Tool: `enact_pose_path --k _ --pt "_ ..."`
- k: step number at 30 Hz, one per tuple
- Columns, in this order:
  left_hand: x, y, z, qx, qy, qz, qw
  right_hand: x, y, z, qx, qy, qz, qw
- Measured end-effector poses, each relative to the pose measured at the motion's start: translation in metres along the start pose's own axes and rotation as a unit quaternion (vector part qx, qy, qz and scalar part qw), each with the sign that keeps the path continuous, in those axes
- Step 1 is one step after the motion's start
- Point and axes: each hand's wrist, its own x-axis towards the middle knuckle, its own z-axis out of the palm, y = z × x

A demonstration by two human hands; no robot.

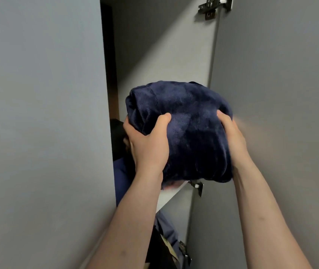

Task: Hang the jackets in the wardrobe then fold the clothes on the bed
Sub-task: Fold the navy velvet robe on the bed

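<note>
nearest to us, our two bare forearms rise from the bottom edge toward the middle of the view. our left hand grips the left flank of a dark blue bundle, thumb pressed into the plush top face, fingers wrapped round the side and out of sight. our right hand clamps the right flank the same way, thumb on top, fingers hidden behind the fabric. so both hands are closed on the bundle, one at each side.

the bundle is a folded, fleecy garment, rounded and thick. its long axis runs away from us, from its lower near end to its far upper end, which points into the wardrobe opening. it is held up in the air in the gap, its near underside just above the front edge of a white shelf; we cannot tell whether it touches.

on the left, a closed grey door narrows the gap. on the right stands an open door, with a hinge near the shelf and another hinge at the top.

below the shelf hang blue clothes. behind our left hand sits a dark item, too dim to name. farthest back is the grey inner wall.
</note>
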Motion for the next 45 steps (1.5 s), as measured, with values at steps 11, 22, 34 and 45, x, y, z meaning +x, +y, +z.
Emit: enact_pose_path --k 11,22,34,45 --pt "0.090 0.037 0.078 0.118 0.147 0.105 0.976 0.142 -0.015 0.068 0.020 -0.068 -0.026 0.997" --pt "0.176 -0.003 0.051 -0.053 0.258 -0.054 0.963 0.190 -0.009 0.141 -0.036 -0.164 -0.104 0.980" --pt "0.200 0.018 0.021 0.035 0.291 -0.022 0.956 0.205 0.018 0.175 0.016 -0.179 0.007 0.984" --pt "0.235 0.010 0.017 0.074 0.337 -0.030 0.938 0.219 0.015 0.201 -0.219 -0.197 -0.054 0.954"
